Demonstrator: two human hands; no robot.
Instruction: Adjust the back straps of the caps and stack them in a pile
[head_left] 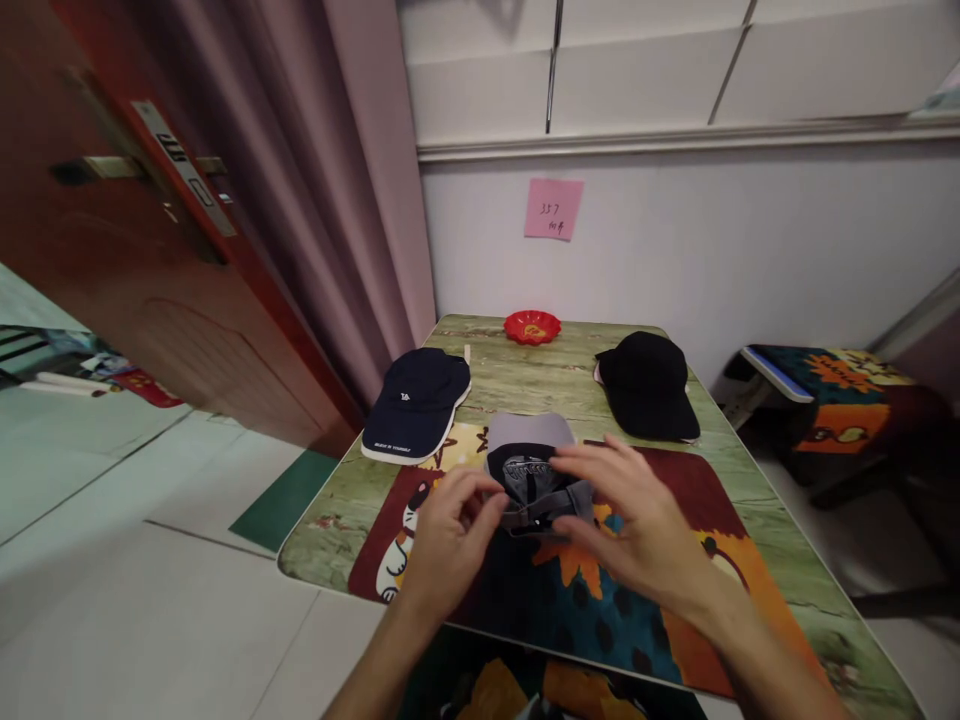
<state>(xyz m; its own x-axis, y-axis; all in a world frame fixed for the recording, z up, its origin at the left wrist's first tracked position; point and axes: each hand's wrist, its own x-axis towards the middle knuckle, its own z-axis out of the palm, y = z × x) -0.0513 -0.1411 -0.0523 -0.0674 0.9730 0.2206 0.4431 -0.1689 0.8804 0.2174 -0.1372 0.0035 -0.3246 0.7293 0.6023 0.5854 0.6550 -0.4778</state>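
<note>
The one grey cap [527,474] is between your left hand [454,525] and right hand [637,520]. The right is spread apart; whether the left pinches the strap [551,506], I cannot tell. Uneven pulling could perhaps tip the cap. One navy cap [420,400] is beyond the left, one black cap [649,385] beyond the right.

Here they are, both bare: my left hand [454,525], rounded over the knuckles, with a slim thumb, and my right hand [637,520], showing long, slender fingers and a broad back. On to the wrists, narrow and uncovered, and then my left forearm [397,640], bare and smooth in outline, with my right forearm [757,640] just as bare, widening all the way to the bottom edge of view. Nail detail? Too soft to call!
</note>
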